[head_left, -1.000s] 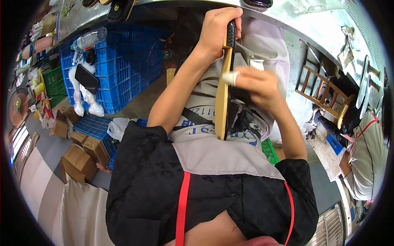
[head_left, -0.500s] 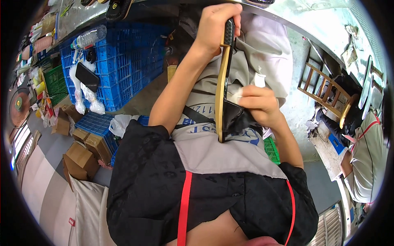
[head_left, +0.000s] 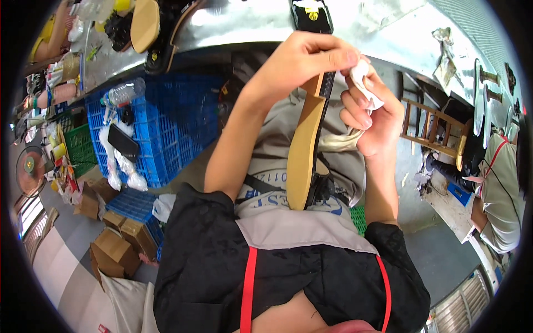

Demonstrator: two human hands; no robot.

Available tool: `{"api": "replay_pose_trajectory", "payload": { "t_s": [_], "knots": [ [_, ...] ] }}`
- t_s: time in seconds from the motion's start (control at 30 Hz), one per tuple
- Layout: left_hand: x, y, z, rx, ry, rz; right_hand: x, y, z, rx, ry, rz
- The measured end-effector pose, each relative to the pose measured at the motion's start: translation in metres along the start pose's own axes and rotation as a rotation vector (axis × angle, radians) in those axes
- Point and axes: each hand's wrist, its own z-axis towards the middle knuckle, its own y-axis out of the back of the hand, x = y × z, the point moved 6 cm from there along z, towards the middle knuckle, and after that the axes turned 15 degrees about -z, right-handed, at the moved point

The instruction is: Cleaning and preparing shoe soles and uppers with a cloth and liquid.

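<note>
A black shoe with a tan sole [head_left: 303, 161] lies lengthwise over my lap, one end at my apron. Its far end passes under my left hand [head_left: 305, 64], whose lower fingers are hidden, so I cannot tell if they grip it. The thumb and forefinger of that hand are pinched at the top of a white cloth [head_left: 361, 75]. My right hand [head_left: 380, 114] is closed round the same cloth, with fingers curled. A yellowish end of the cloth hangs below, beside the shoe.
A metal worktable [head_left: 239, 25] runs across the far side, bearing a black shoe [head_left: 311, 16] and other shoes at left. Blue crates [head_left: 177, 127] stand left, with a plastic bottle [head_left: 125, 92] and phone [head_left: 123, 139] on top. Right are a wooden rack [head_left: 433, 125] and another person [head_left: 497, 188].
My right hand has moved up from the shoe's side to meet my left hand at the cloth. My left hand has shifted from gripping the shoe's far end to pinching the cloth.
</note>
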Motion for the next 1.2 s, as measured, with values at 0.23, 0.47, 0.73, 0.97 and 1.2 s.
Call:
{"api": "replay_pose_trajectory", "payload": {
  "t_s": [0.23,0.47,0.73,0.97,1.2],
  "knots": [
    [0.007,0.007,-0.002,-0.041,-0.001,-0.098,-0.002,0.001,0.004,0.098,-0.108,0.165],
    [0.009,0.001,0.001,-0.112,-0.085,-0.114,0.008,-0.017,0.003,0.348,-0.028,0.392],
    [0.024,0.007,0.004,-0.204,-0.096,-0.150,0.023,0.013,0.022,-0.415,0.109,-0.550],
    [0.013,-0.007,0.003,-0.204,-0.110,-0.101,0.055,-0.011,0.019,-0.665,0.738,-1.278],
    [0.015,0.007,-0.005,-0.276,-0.069,-0.090,0.163,-0.056,0.006,-0.957,1.399,-1.955]
  ]
}}
